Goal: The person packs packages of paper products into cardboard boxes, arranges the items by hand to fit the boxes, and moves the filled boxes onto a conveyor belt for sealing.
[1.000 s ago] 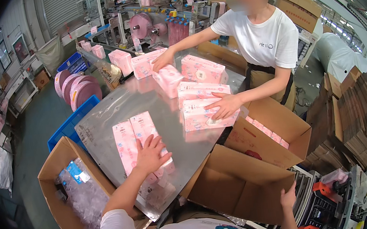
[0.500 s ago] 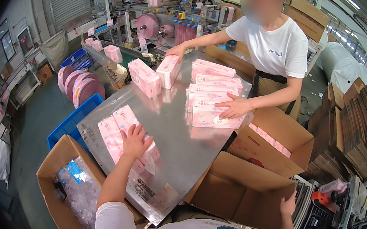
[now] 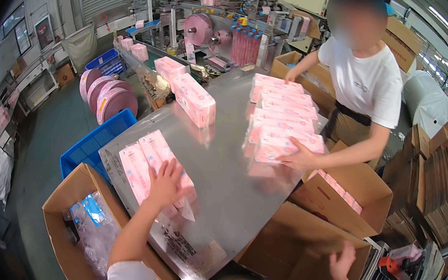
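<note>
At the lower right, the right hand (image 3: pixel 342 262) is raised over an open cardboard carton (image 3: pixel 283 239), wrist upright, the thumb apart from loosely bent fingers; whether it touches the carton cannot be told. To the left, the left forearm reaches up and inward from a white sleeve, passing beside a carton of clear plastic bags (image 3: pixel 58 227). The left hand (image 3: pixel 166 186) rests palm down on two pink tissue packs (image 3: pixel 134 170), mainly on the right-hand one, its fingers spread and angled forward, pinching nothing. These packs lie side by side, lengthwise, near the left edge of the metal desk (image 3: pixel 231 195). A blue crate (image 3: pixel 81 157) sits just past that edge.

Across the desk to the right, a row of pink packs (image 3: pixel 285 141) leans closely together. A co-worker in a white T-shirt (image 3: pixel 362 78) has one hand (image 3: pixel 300 157) against the row's near end and the other (image 3: pixel 291 75) at its far end. Beside the co-worker, a second carton (image 3: pixel 371 178) holds more packs. Near the desk's far left corner stands another pack (image 3: pixel 196 101); beyond are pink film rolls (image 3: pixel 116 103) and machinery (image 3: pixel 246 47).
</note>
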The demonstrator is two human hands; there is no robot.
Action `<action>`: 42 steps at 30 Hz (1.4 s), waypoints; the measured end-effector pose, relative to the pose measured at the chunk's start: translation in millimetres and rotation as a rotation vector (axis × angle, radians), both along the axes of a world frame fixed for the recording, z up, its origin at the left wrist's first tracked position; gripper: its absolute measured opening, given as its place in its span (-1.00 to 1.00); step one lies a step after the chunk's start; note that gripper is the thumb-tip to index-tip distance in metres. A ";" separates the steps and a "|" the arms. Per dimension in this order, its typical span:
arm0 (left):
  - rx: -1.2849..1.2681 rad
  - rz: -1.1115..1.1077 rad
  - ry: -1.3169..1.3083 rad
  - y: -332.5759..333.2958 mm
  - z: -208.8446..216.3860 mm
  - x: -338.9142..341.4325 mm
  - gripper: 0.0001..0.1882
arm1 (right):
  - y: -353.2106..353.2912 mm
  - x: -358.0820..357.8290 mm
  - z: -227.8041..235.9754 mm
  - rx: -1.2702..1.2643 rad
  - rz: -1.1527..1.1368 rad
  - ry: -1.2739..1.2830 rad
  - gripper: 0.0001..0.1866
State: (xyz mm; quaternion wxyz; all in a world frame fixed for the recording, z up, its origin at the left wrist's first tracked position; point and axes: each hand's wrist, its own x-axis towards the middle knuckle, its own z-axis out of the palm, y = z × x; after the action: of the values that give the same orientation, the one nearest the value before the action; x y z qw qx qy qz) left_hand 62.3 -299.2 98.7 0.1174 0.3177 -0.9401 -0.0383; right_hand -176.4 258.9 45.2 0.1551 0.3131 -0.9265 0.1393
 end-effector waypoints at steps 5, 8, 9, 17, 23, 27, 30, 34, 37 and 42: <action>-0.070 -0.110 -0.033 11.4 11.4 33.8 -0.20 | -230.9 7.8 21.6 -0.216 0.539 -0.367 -0.42; -0.106 -0.090 -0.036 -3.2 3.4 39.0 -0.24 | -373.7 5.2 33.2 -0.274 0.902 -0.415 -0.41; -0.102 -0.081 -0.024 -11.9 1.6 39.0 -0.24 | -421.2 6.0 46.7 -0.222 0.954 -0.363 -0.40; -0.102 -0.119 0.054 -94.3 2.2 20.1 -0.24 | -675.9 -54.1 78.0 0.267 0.332 -0.306 0.01; -0.053 -0.172 -0.014 -107.6 7.7 31.9 -0.22 | -662.7 -38.9 -6.8 0.439 1.014 -0.345 0.01; -0.012 -0.228 -0.029 -109.5 8.5 39.8 -0.22 | -756.2 -37.7 89.6 0.147 0.771 0.248 -0.05; -0.008 -0.287 -0.037 -111.0 10.7 36.8 -0.20 | -785.9 -94.9 60.3 0.247 0.440 -0.068 0.06; 0.046 -0.333 -0.136 -102.7 18.6 51.5 -0.14 | -746.4 -78.5 51.4 0.347 0.449 -0.313 0.07; 0.043 -0.330 -0.095 -96.0 12.8 66.7 -0.12 | -664.3 -30.6 60.6 0.491 0.668 -0.414 0.01; 0.226 -0.349 -0.049 -96.8 30.1 76.6 -0.11 | -642.4 -60.8 94.3 0.374 0.919 -0.541 -0.11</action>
State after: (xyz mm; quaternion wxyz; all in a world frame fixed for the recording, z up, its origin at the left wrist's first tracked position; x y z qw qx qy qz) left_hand 138.9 -396.0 128.8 0.0498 0.1618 -0.9732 -0.1558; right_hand -237.2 -383.5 139.5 -0.2227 0.6595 -0.7107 0.1015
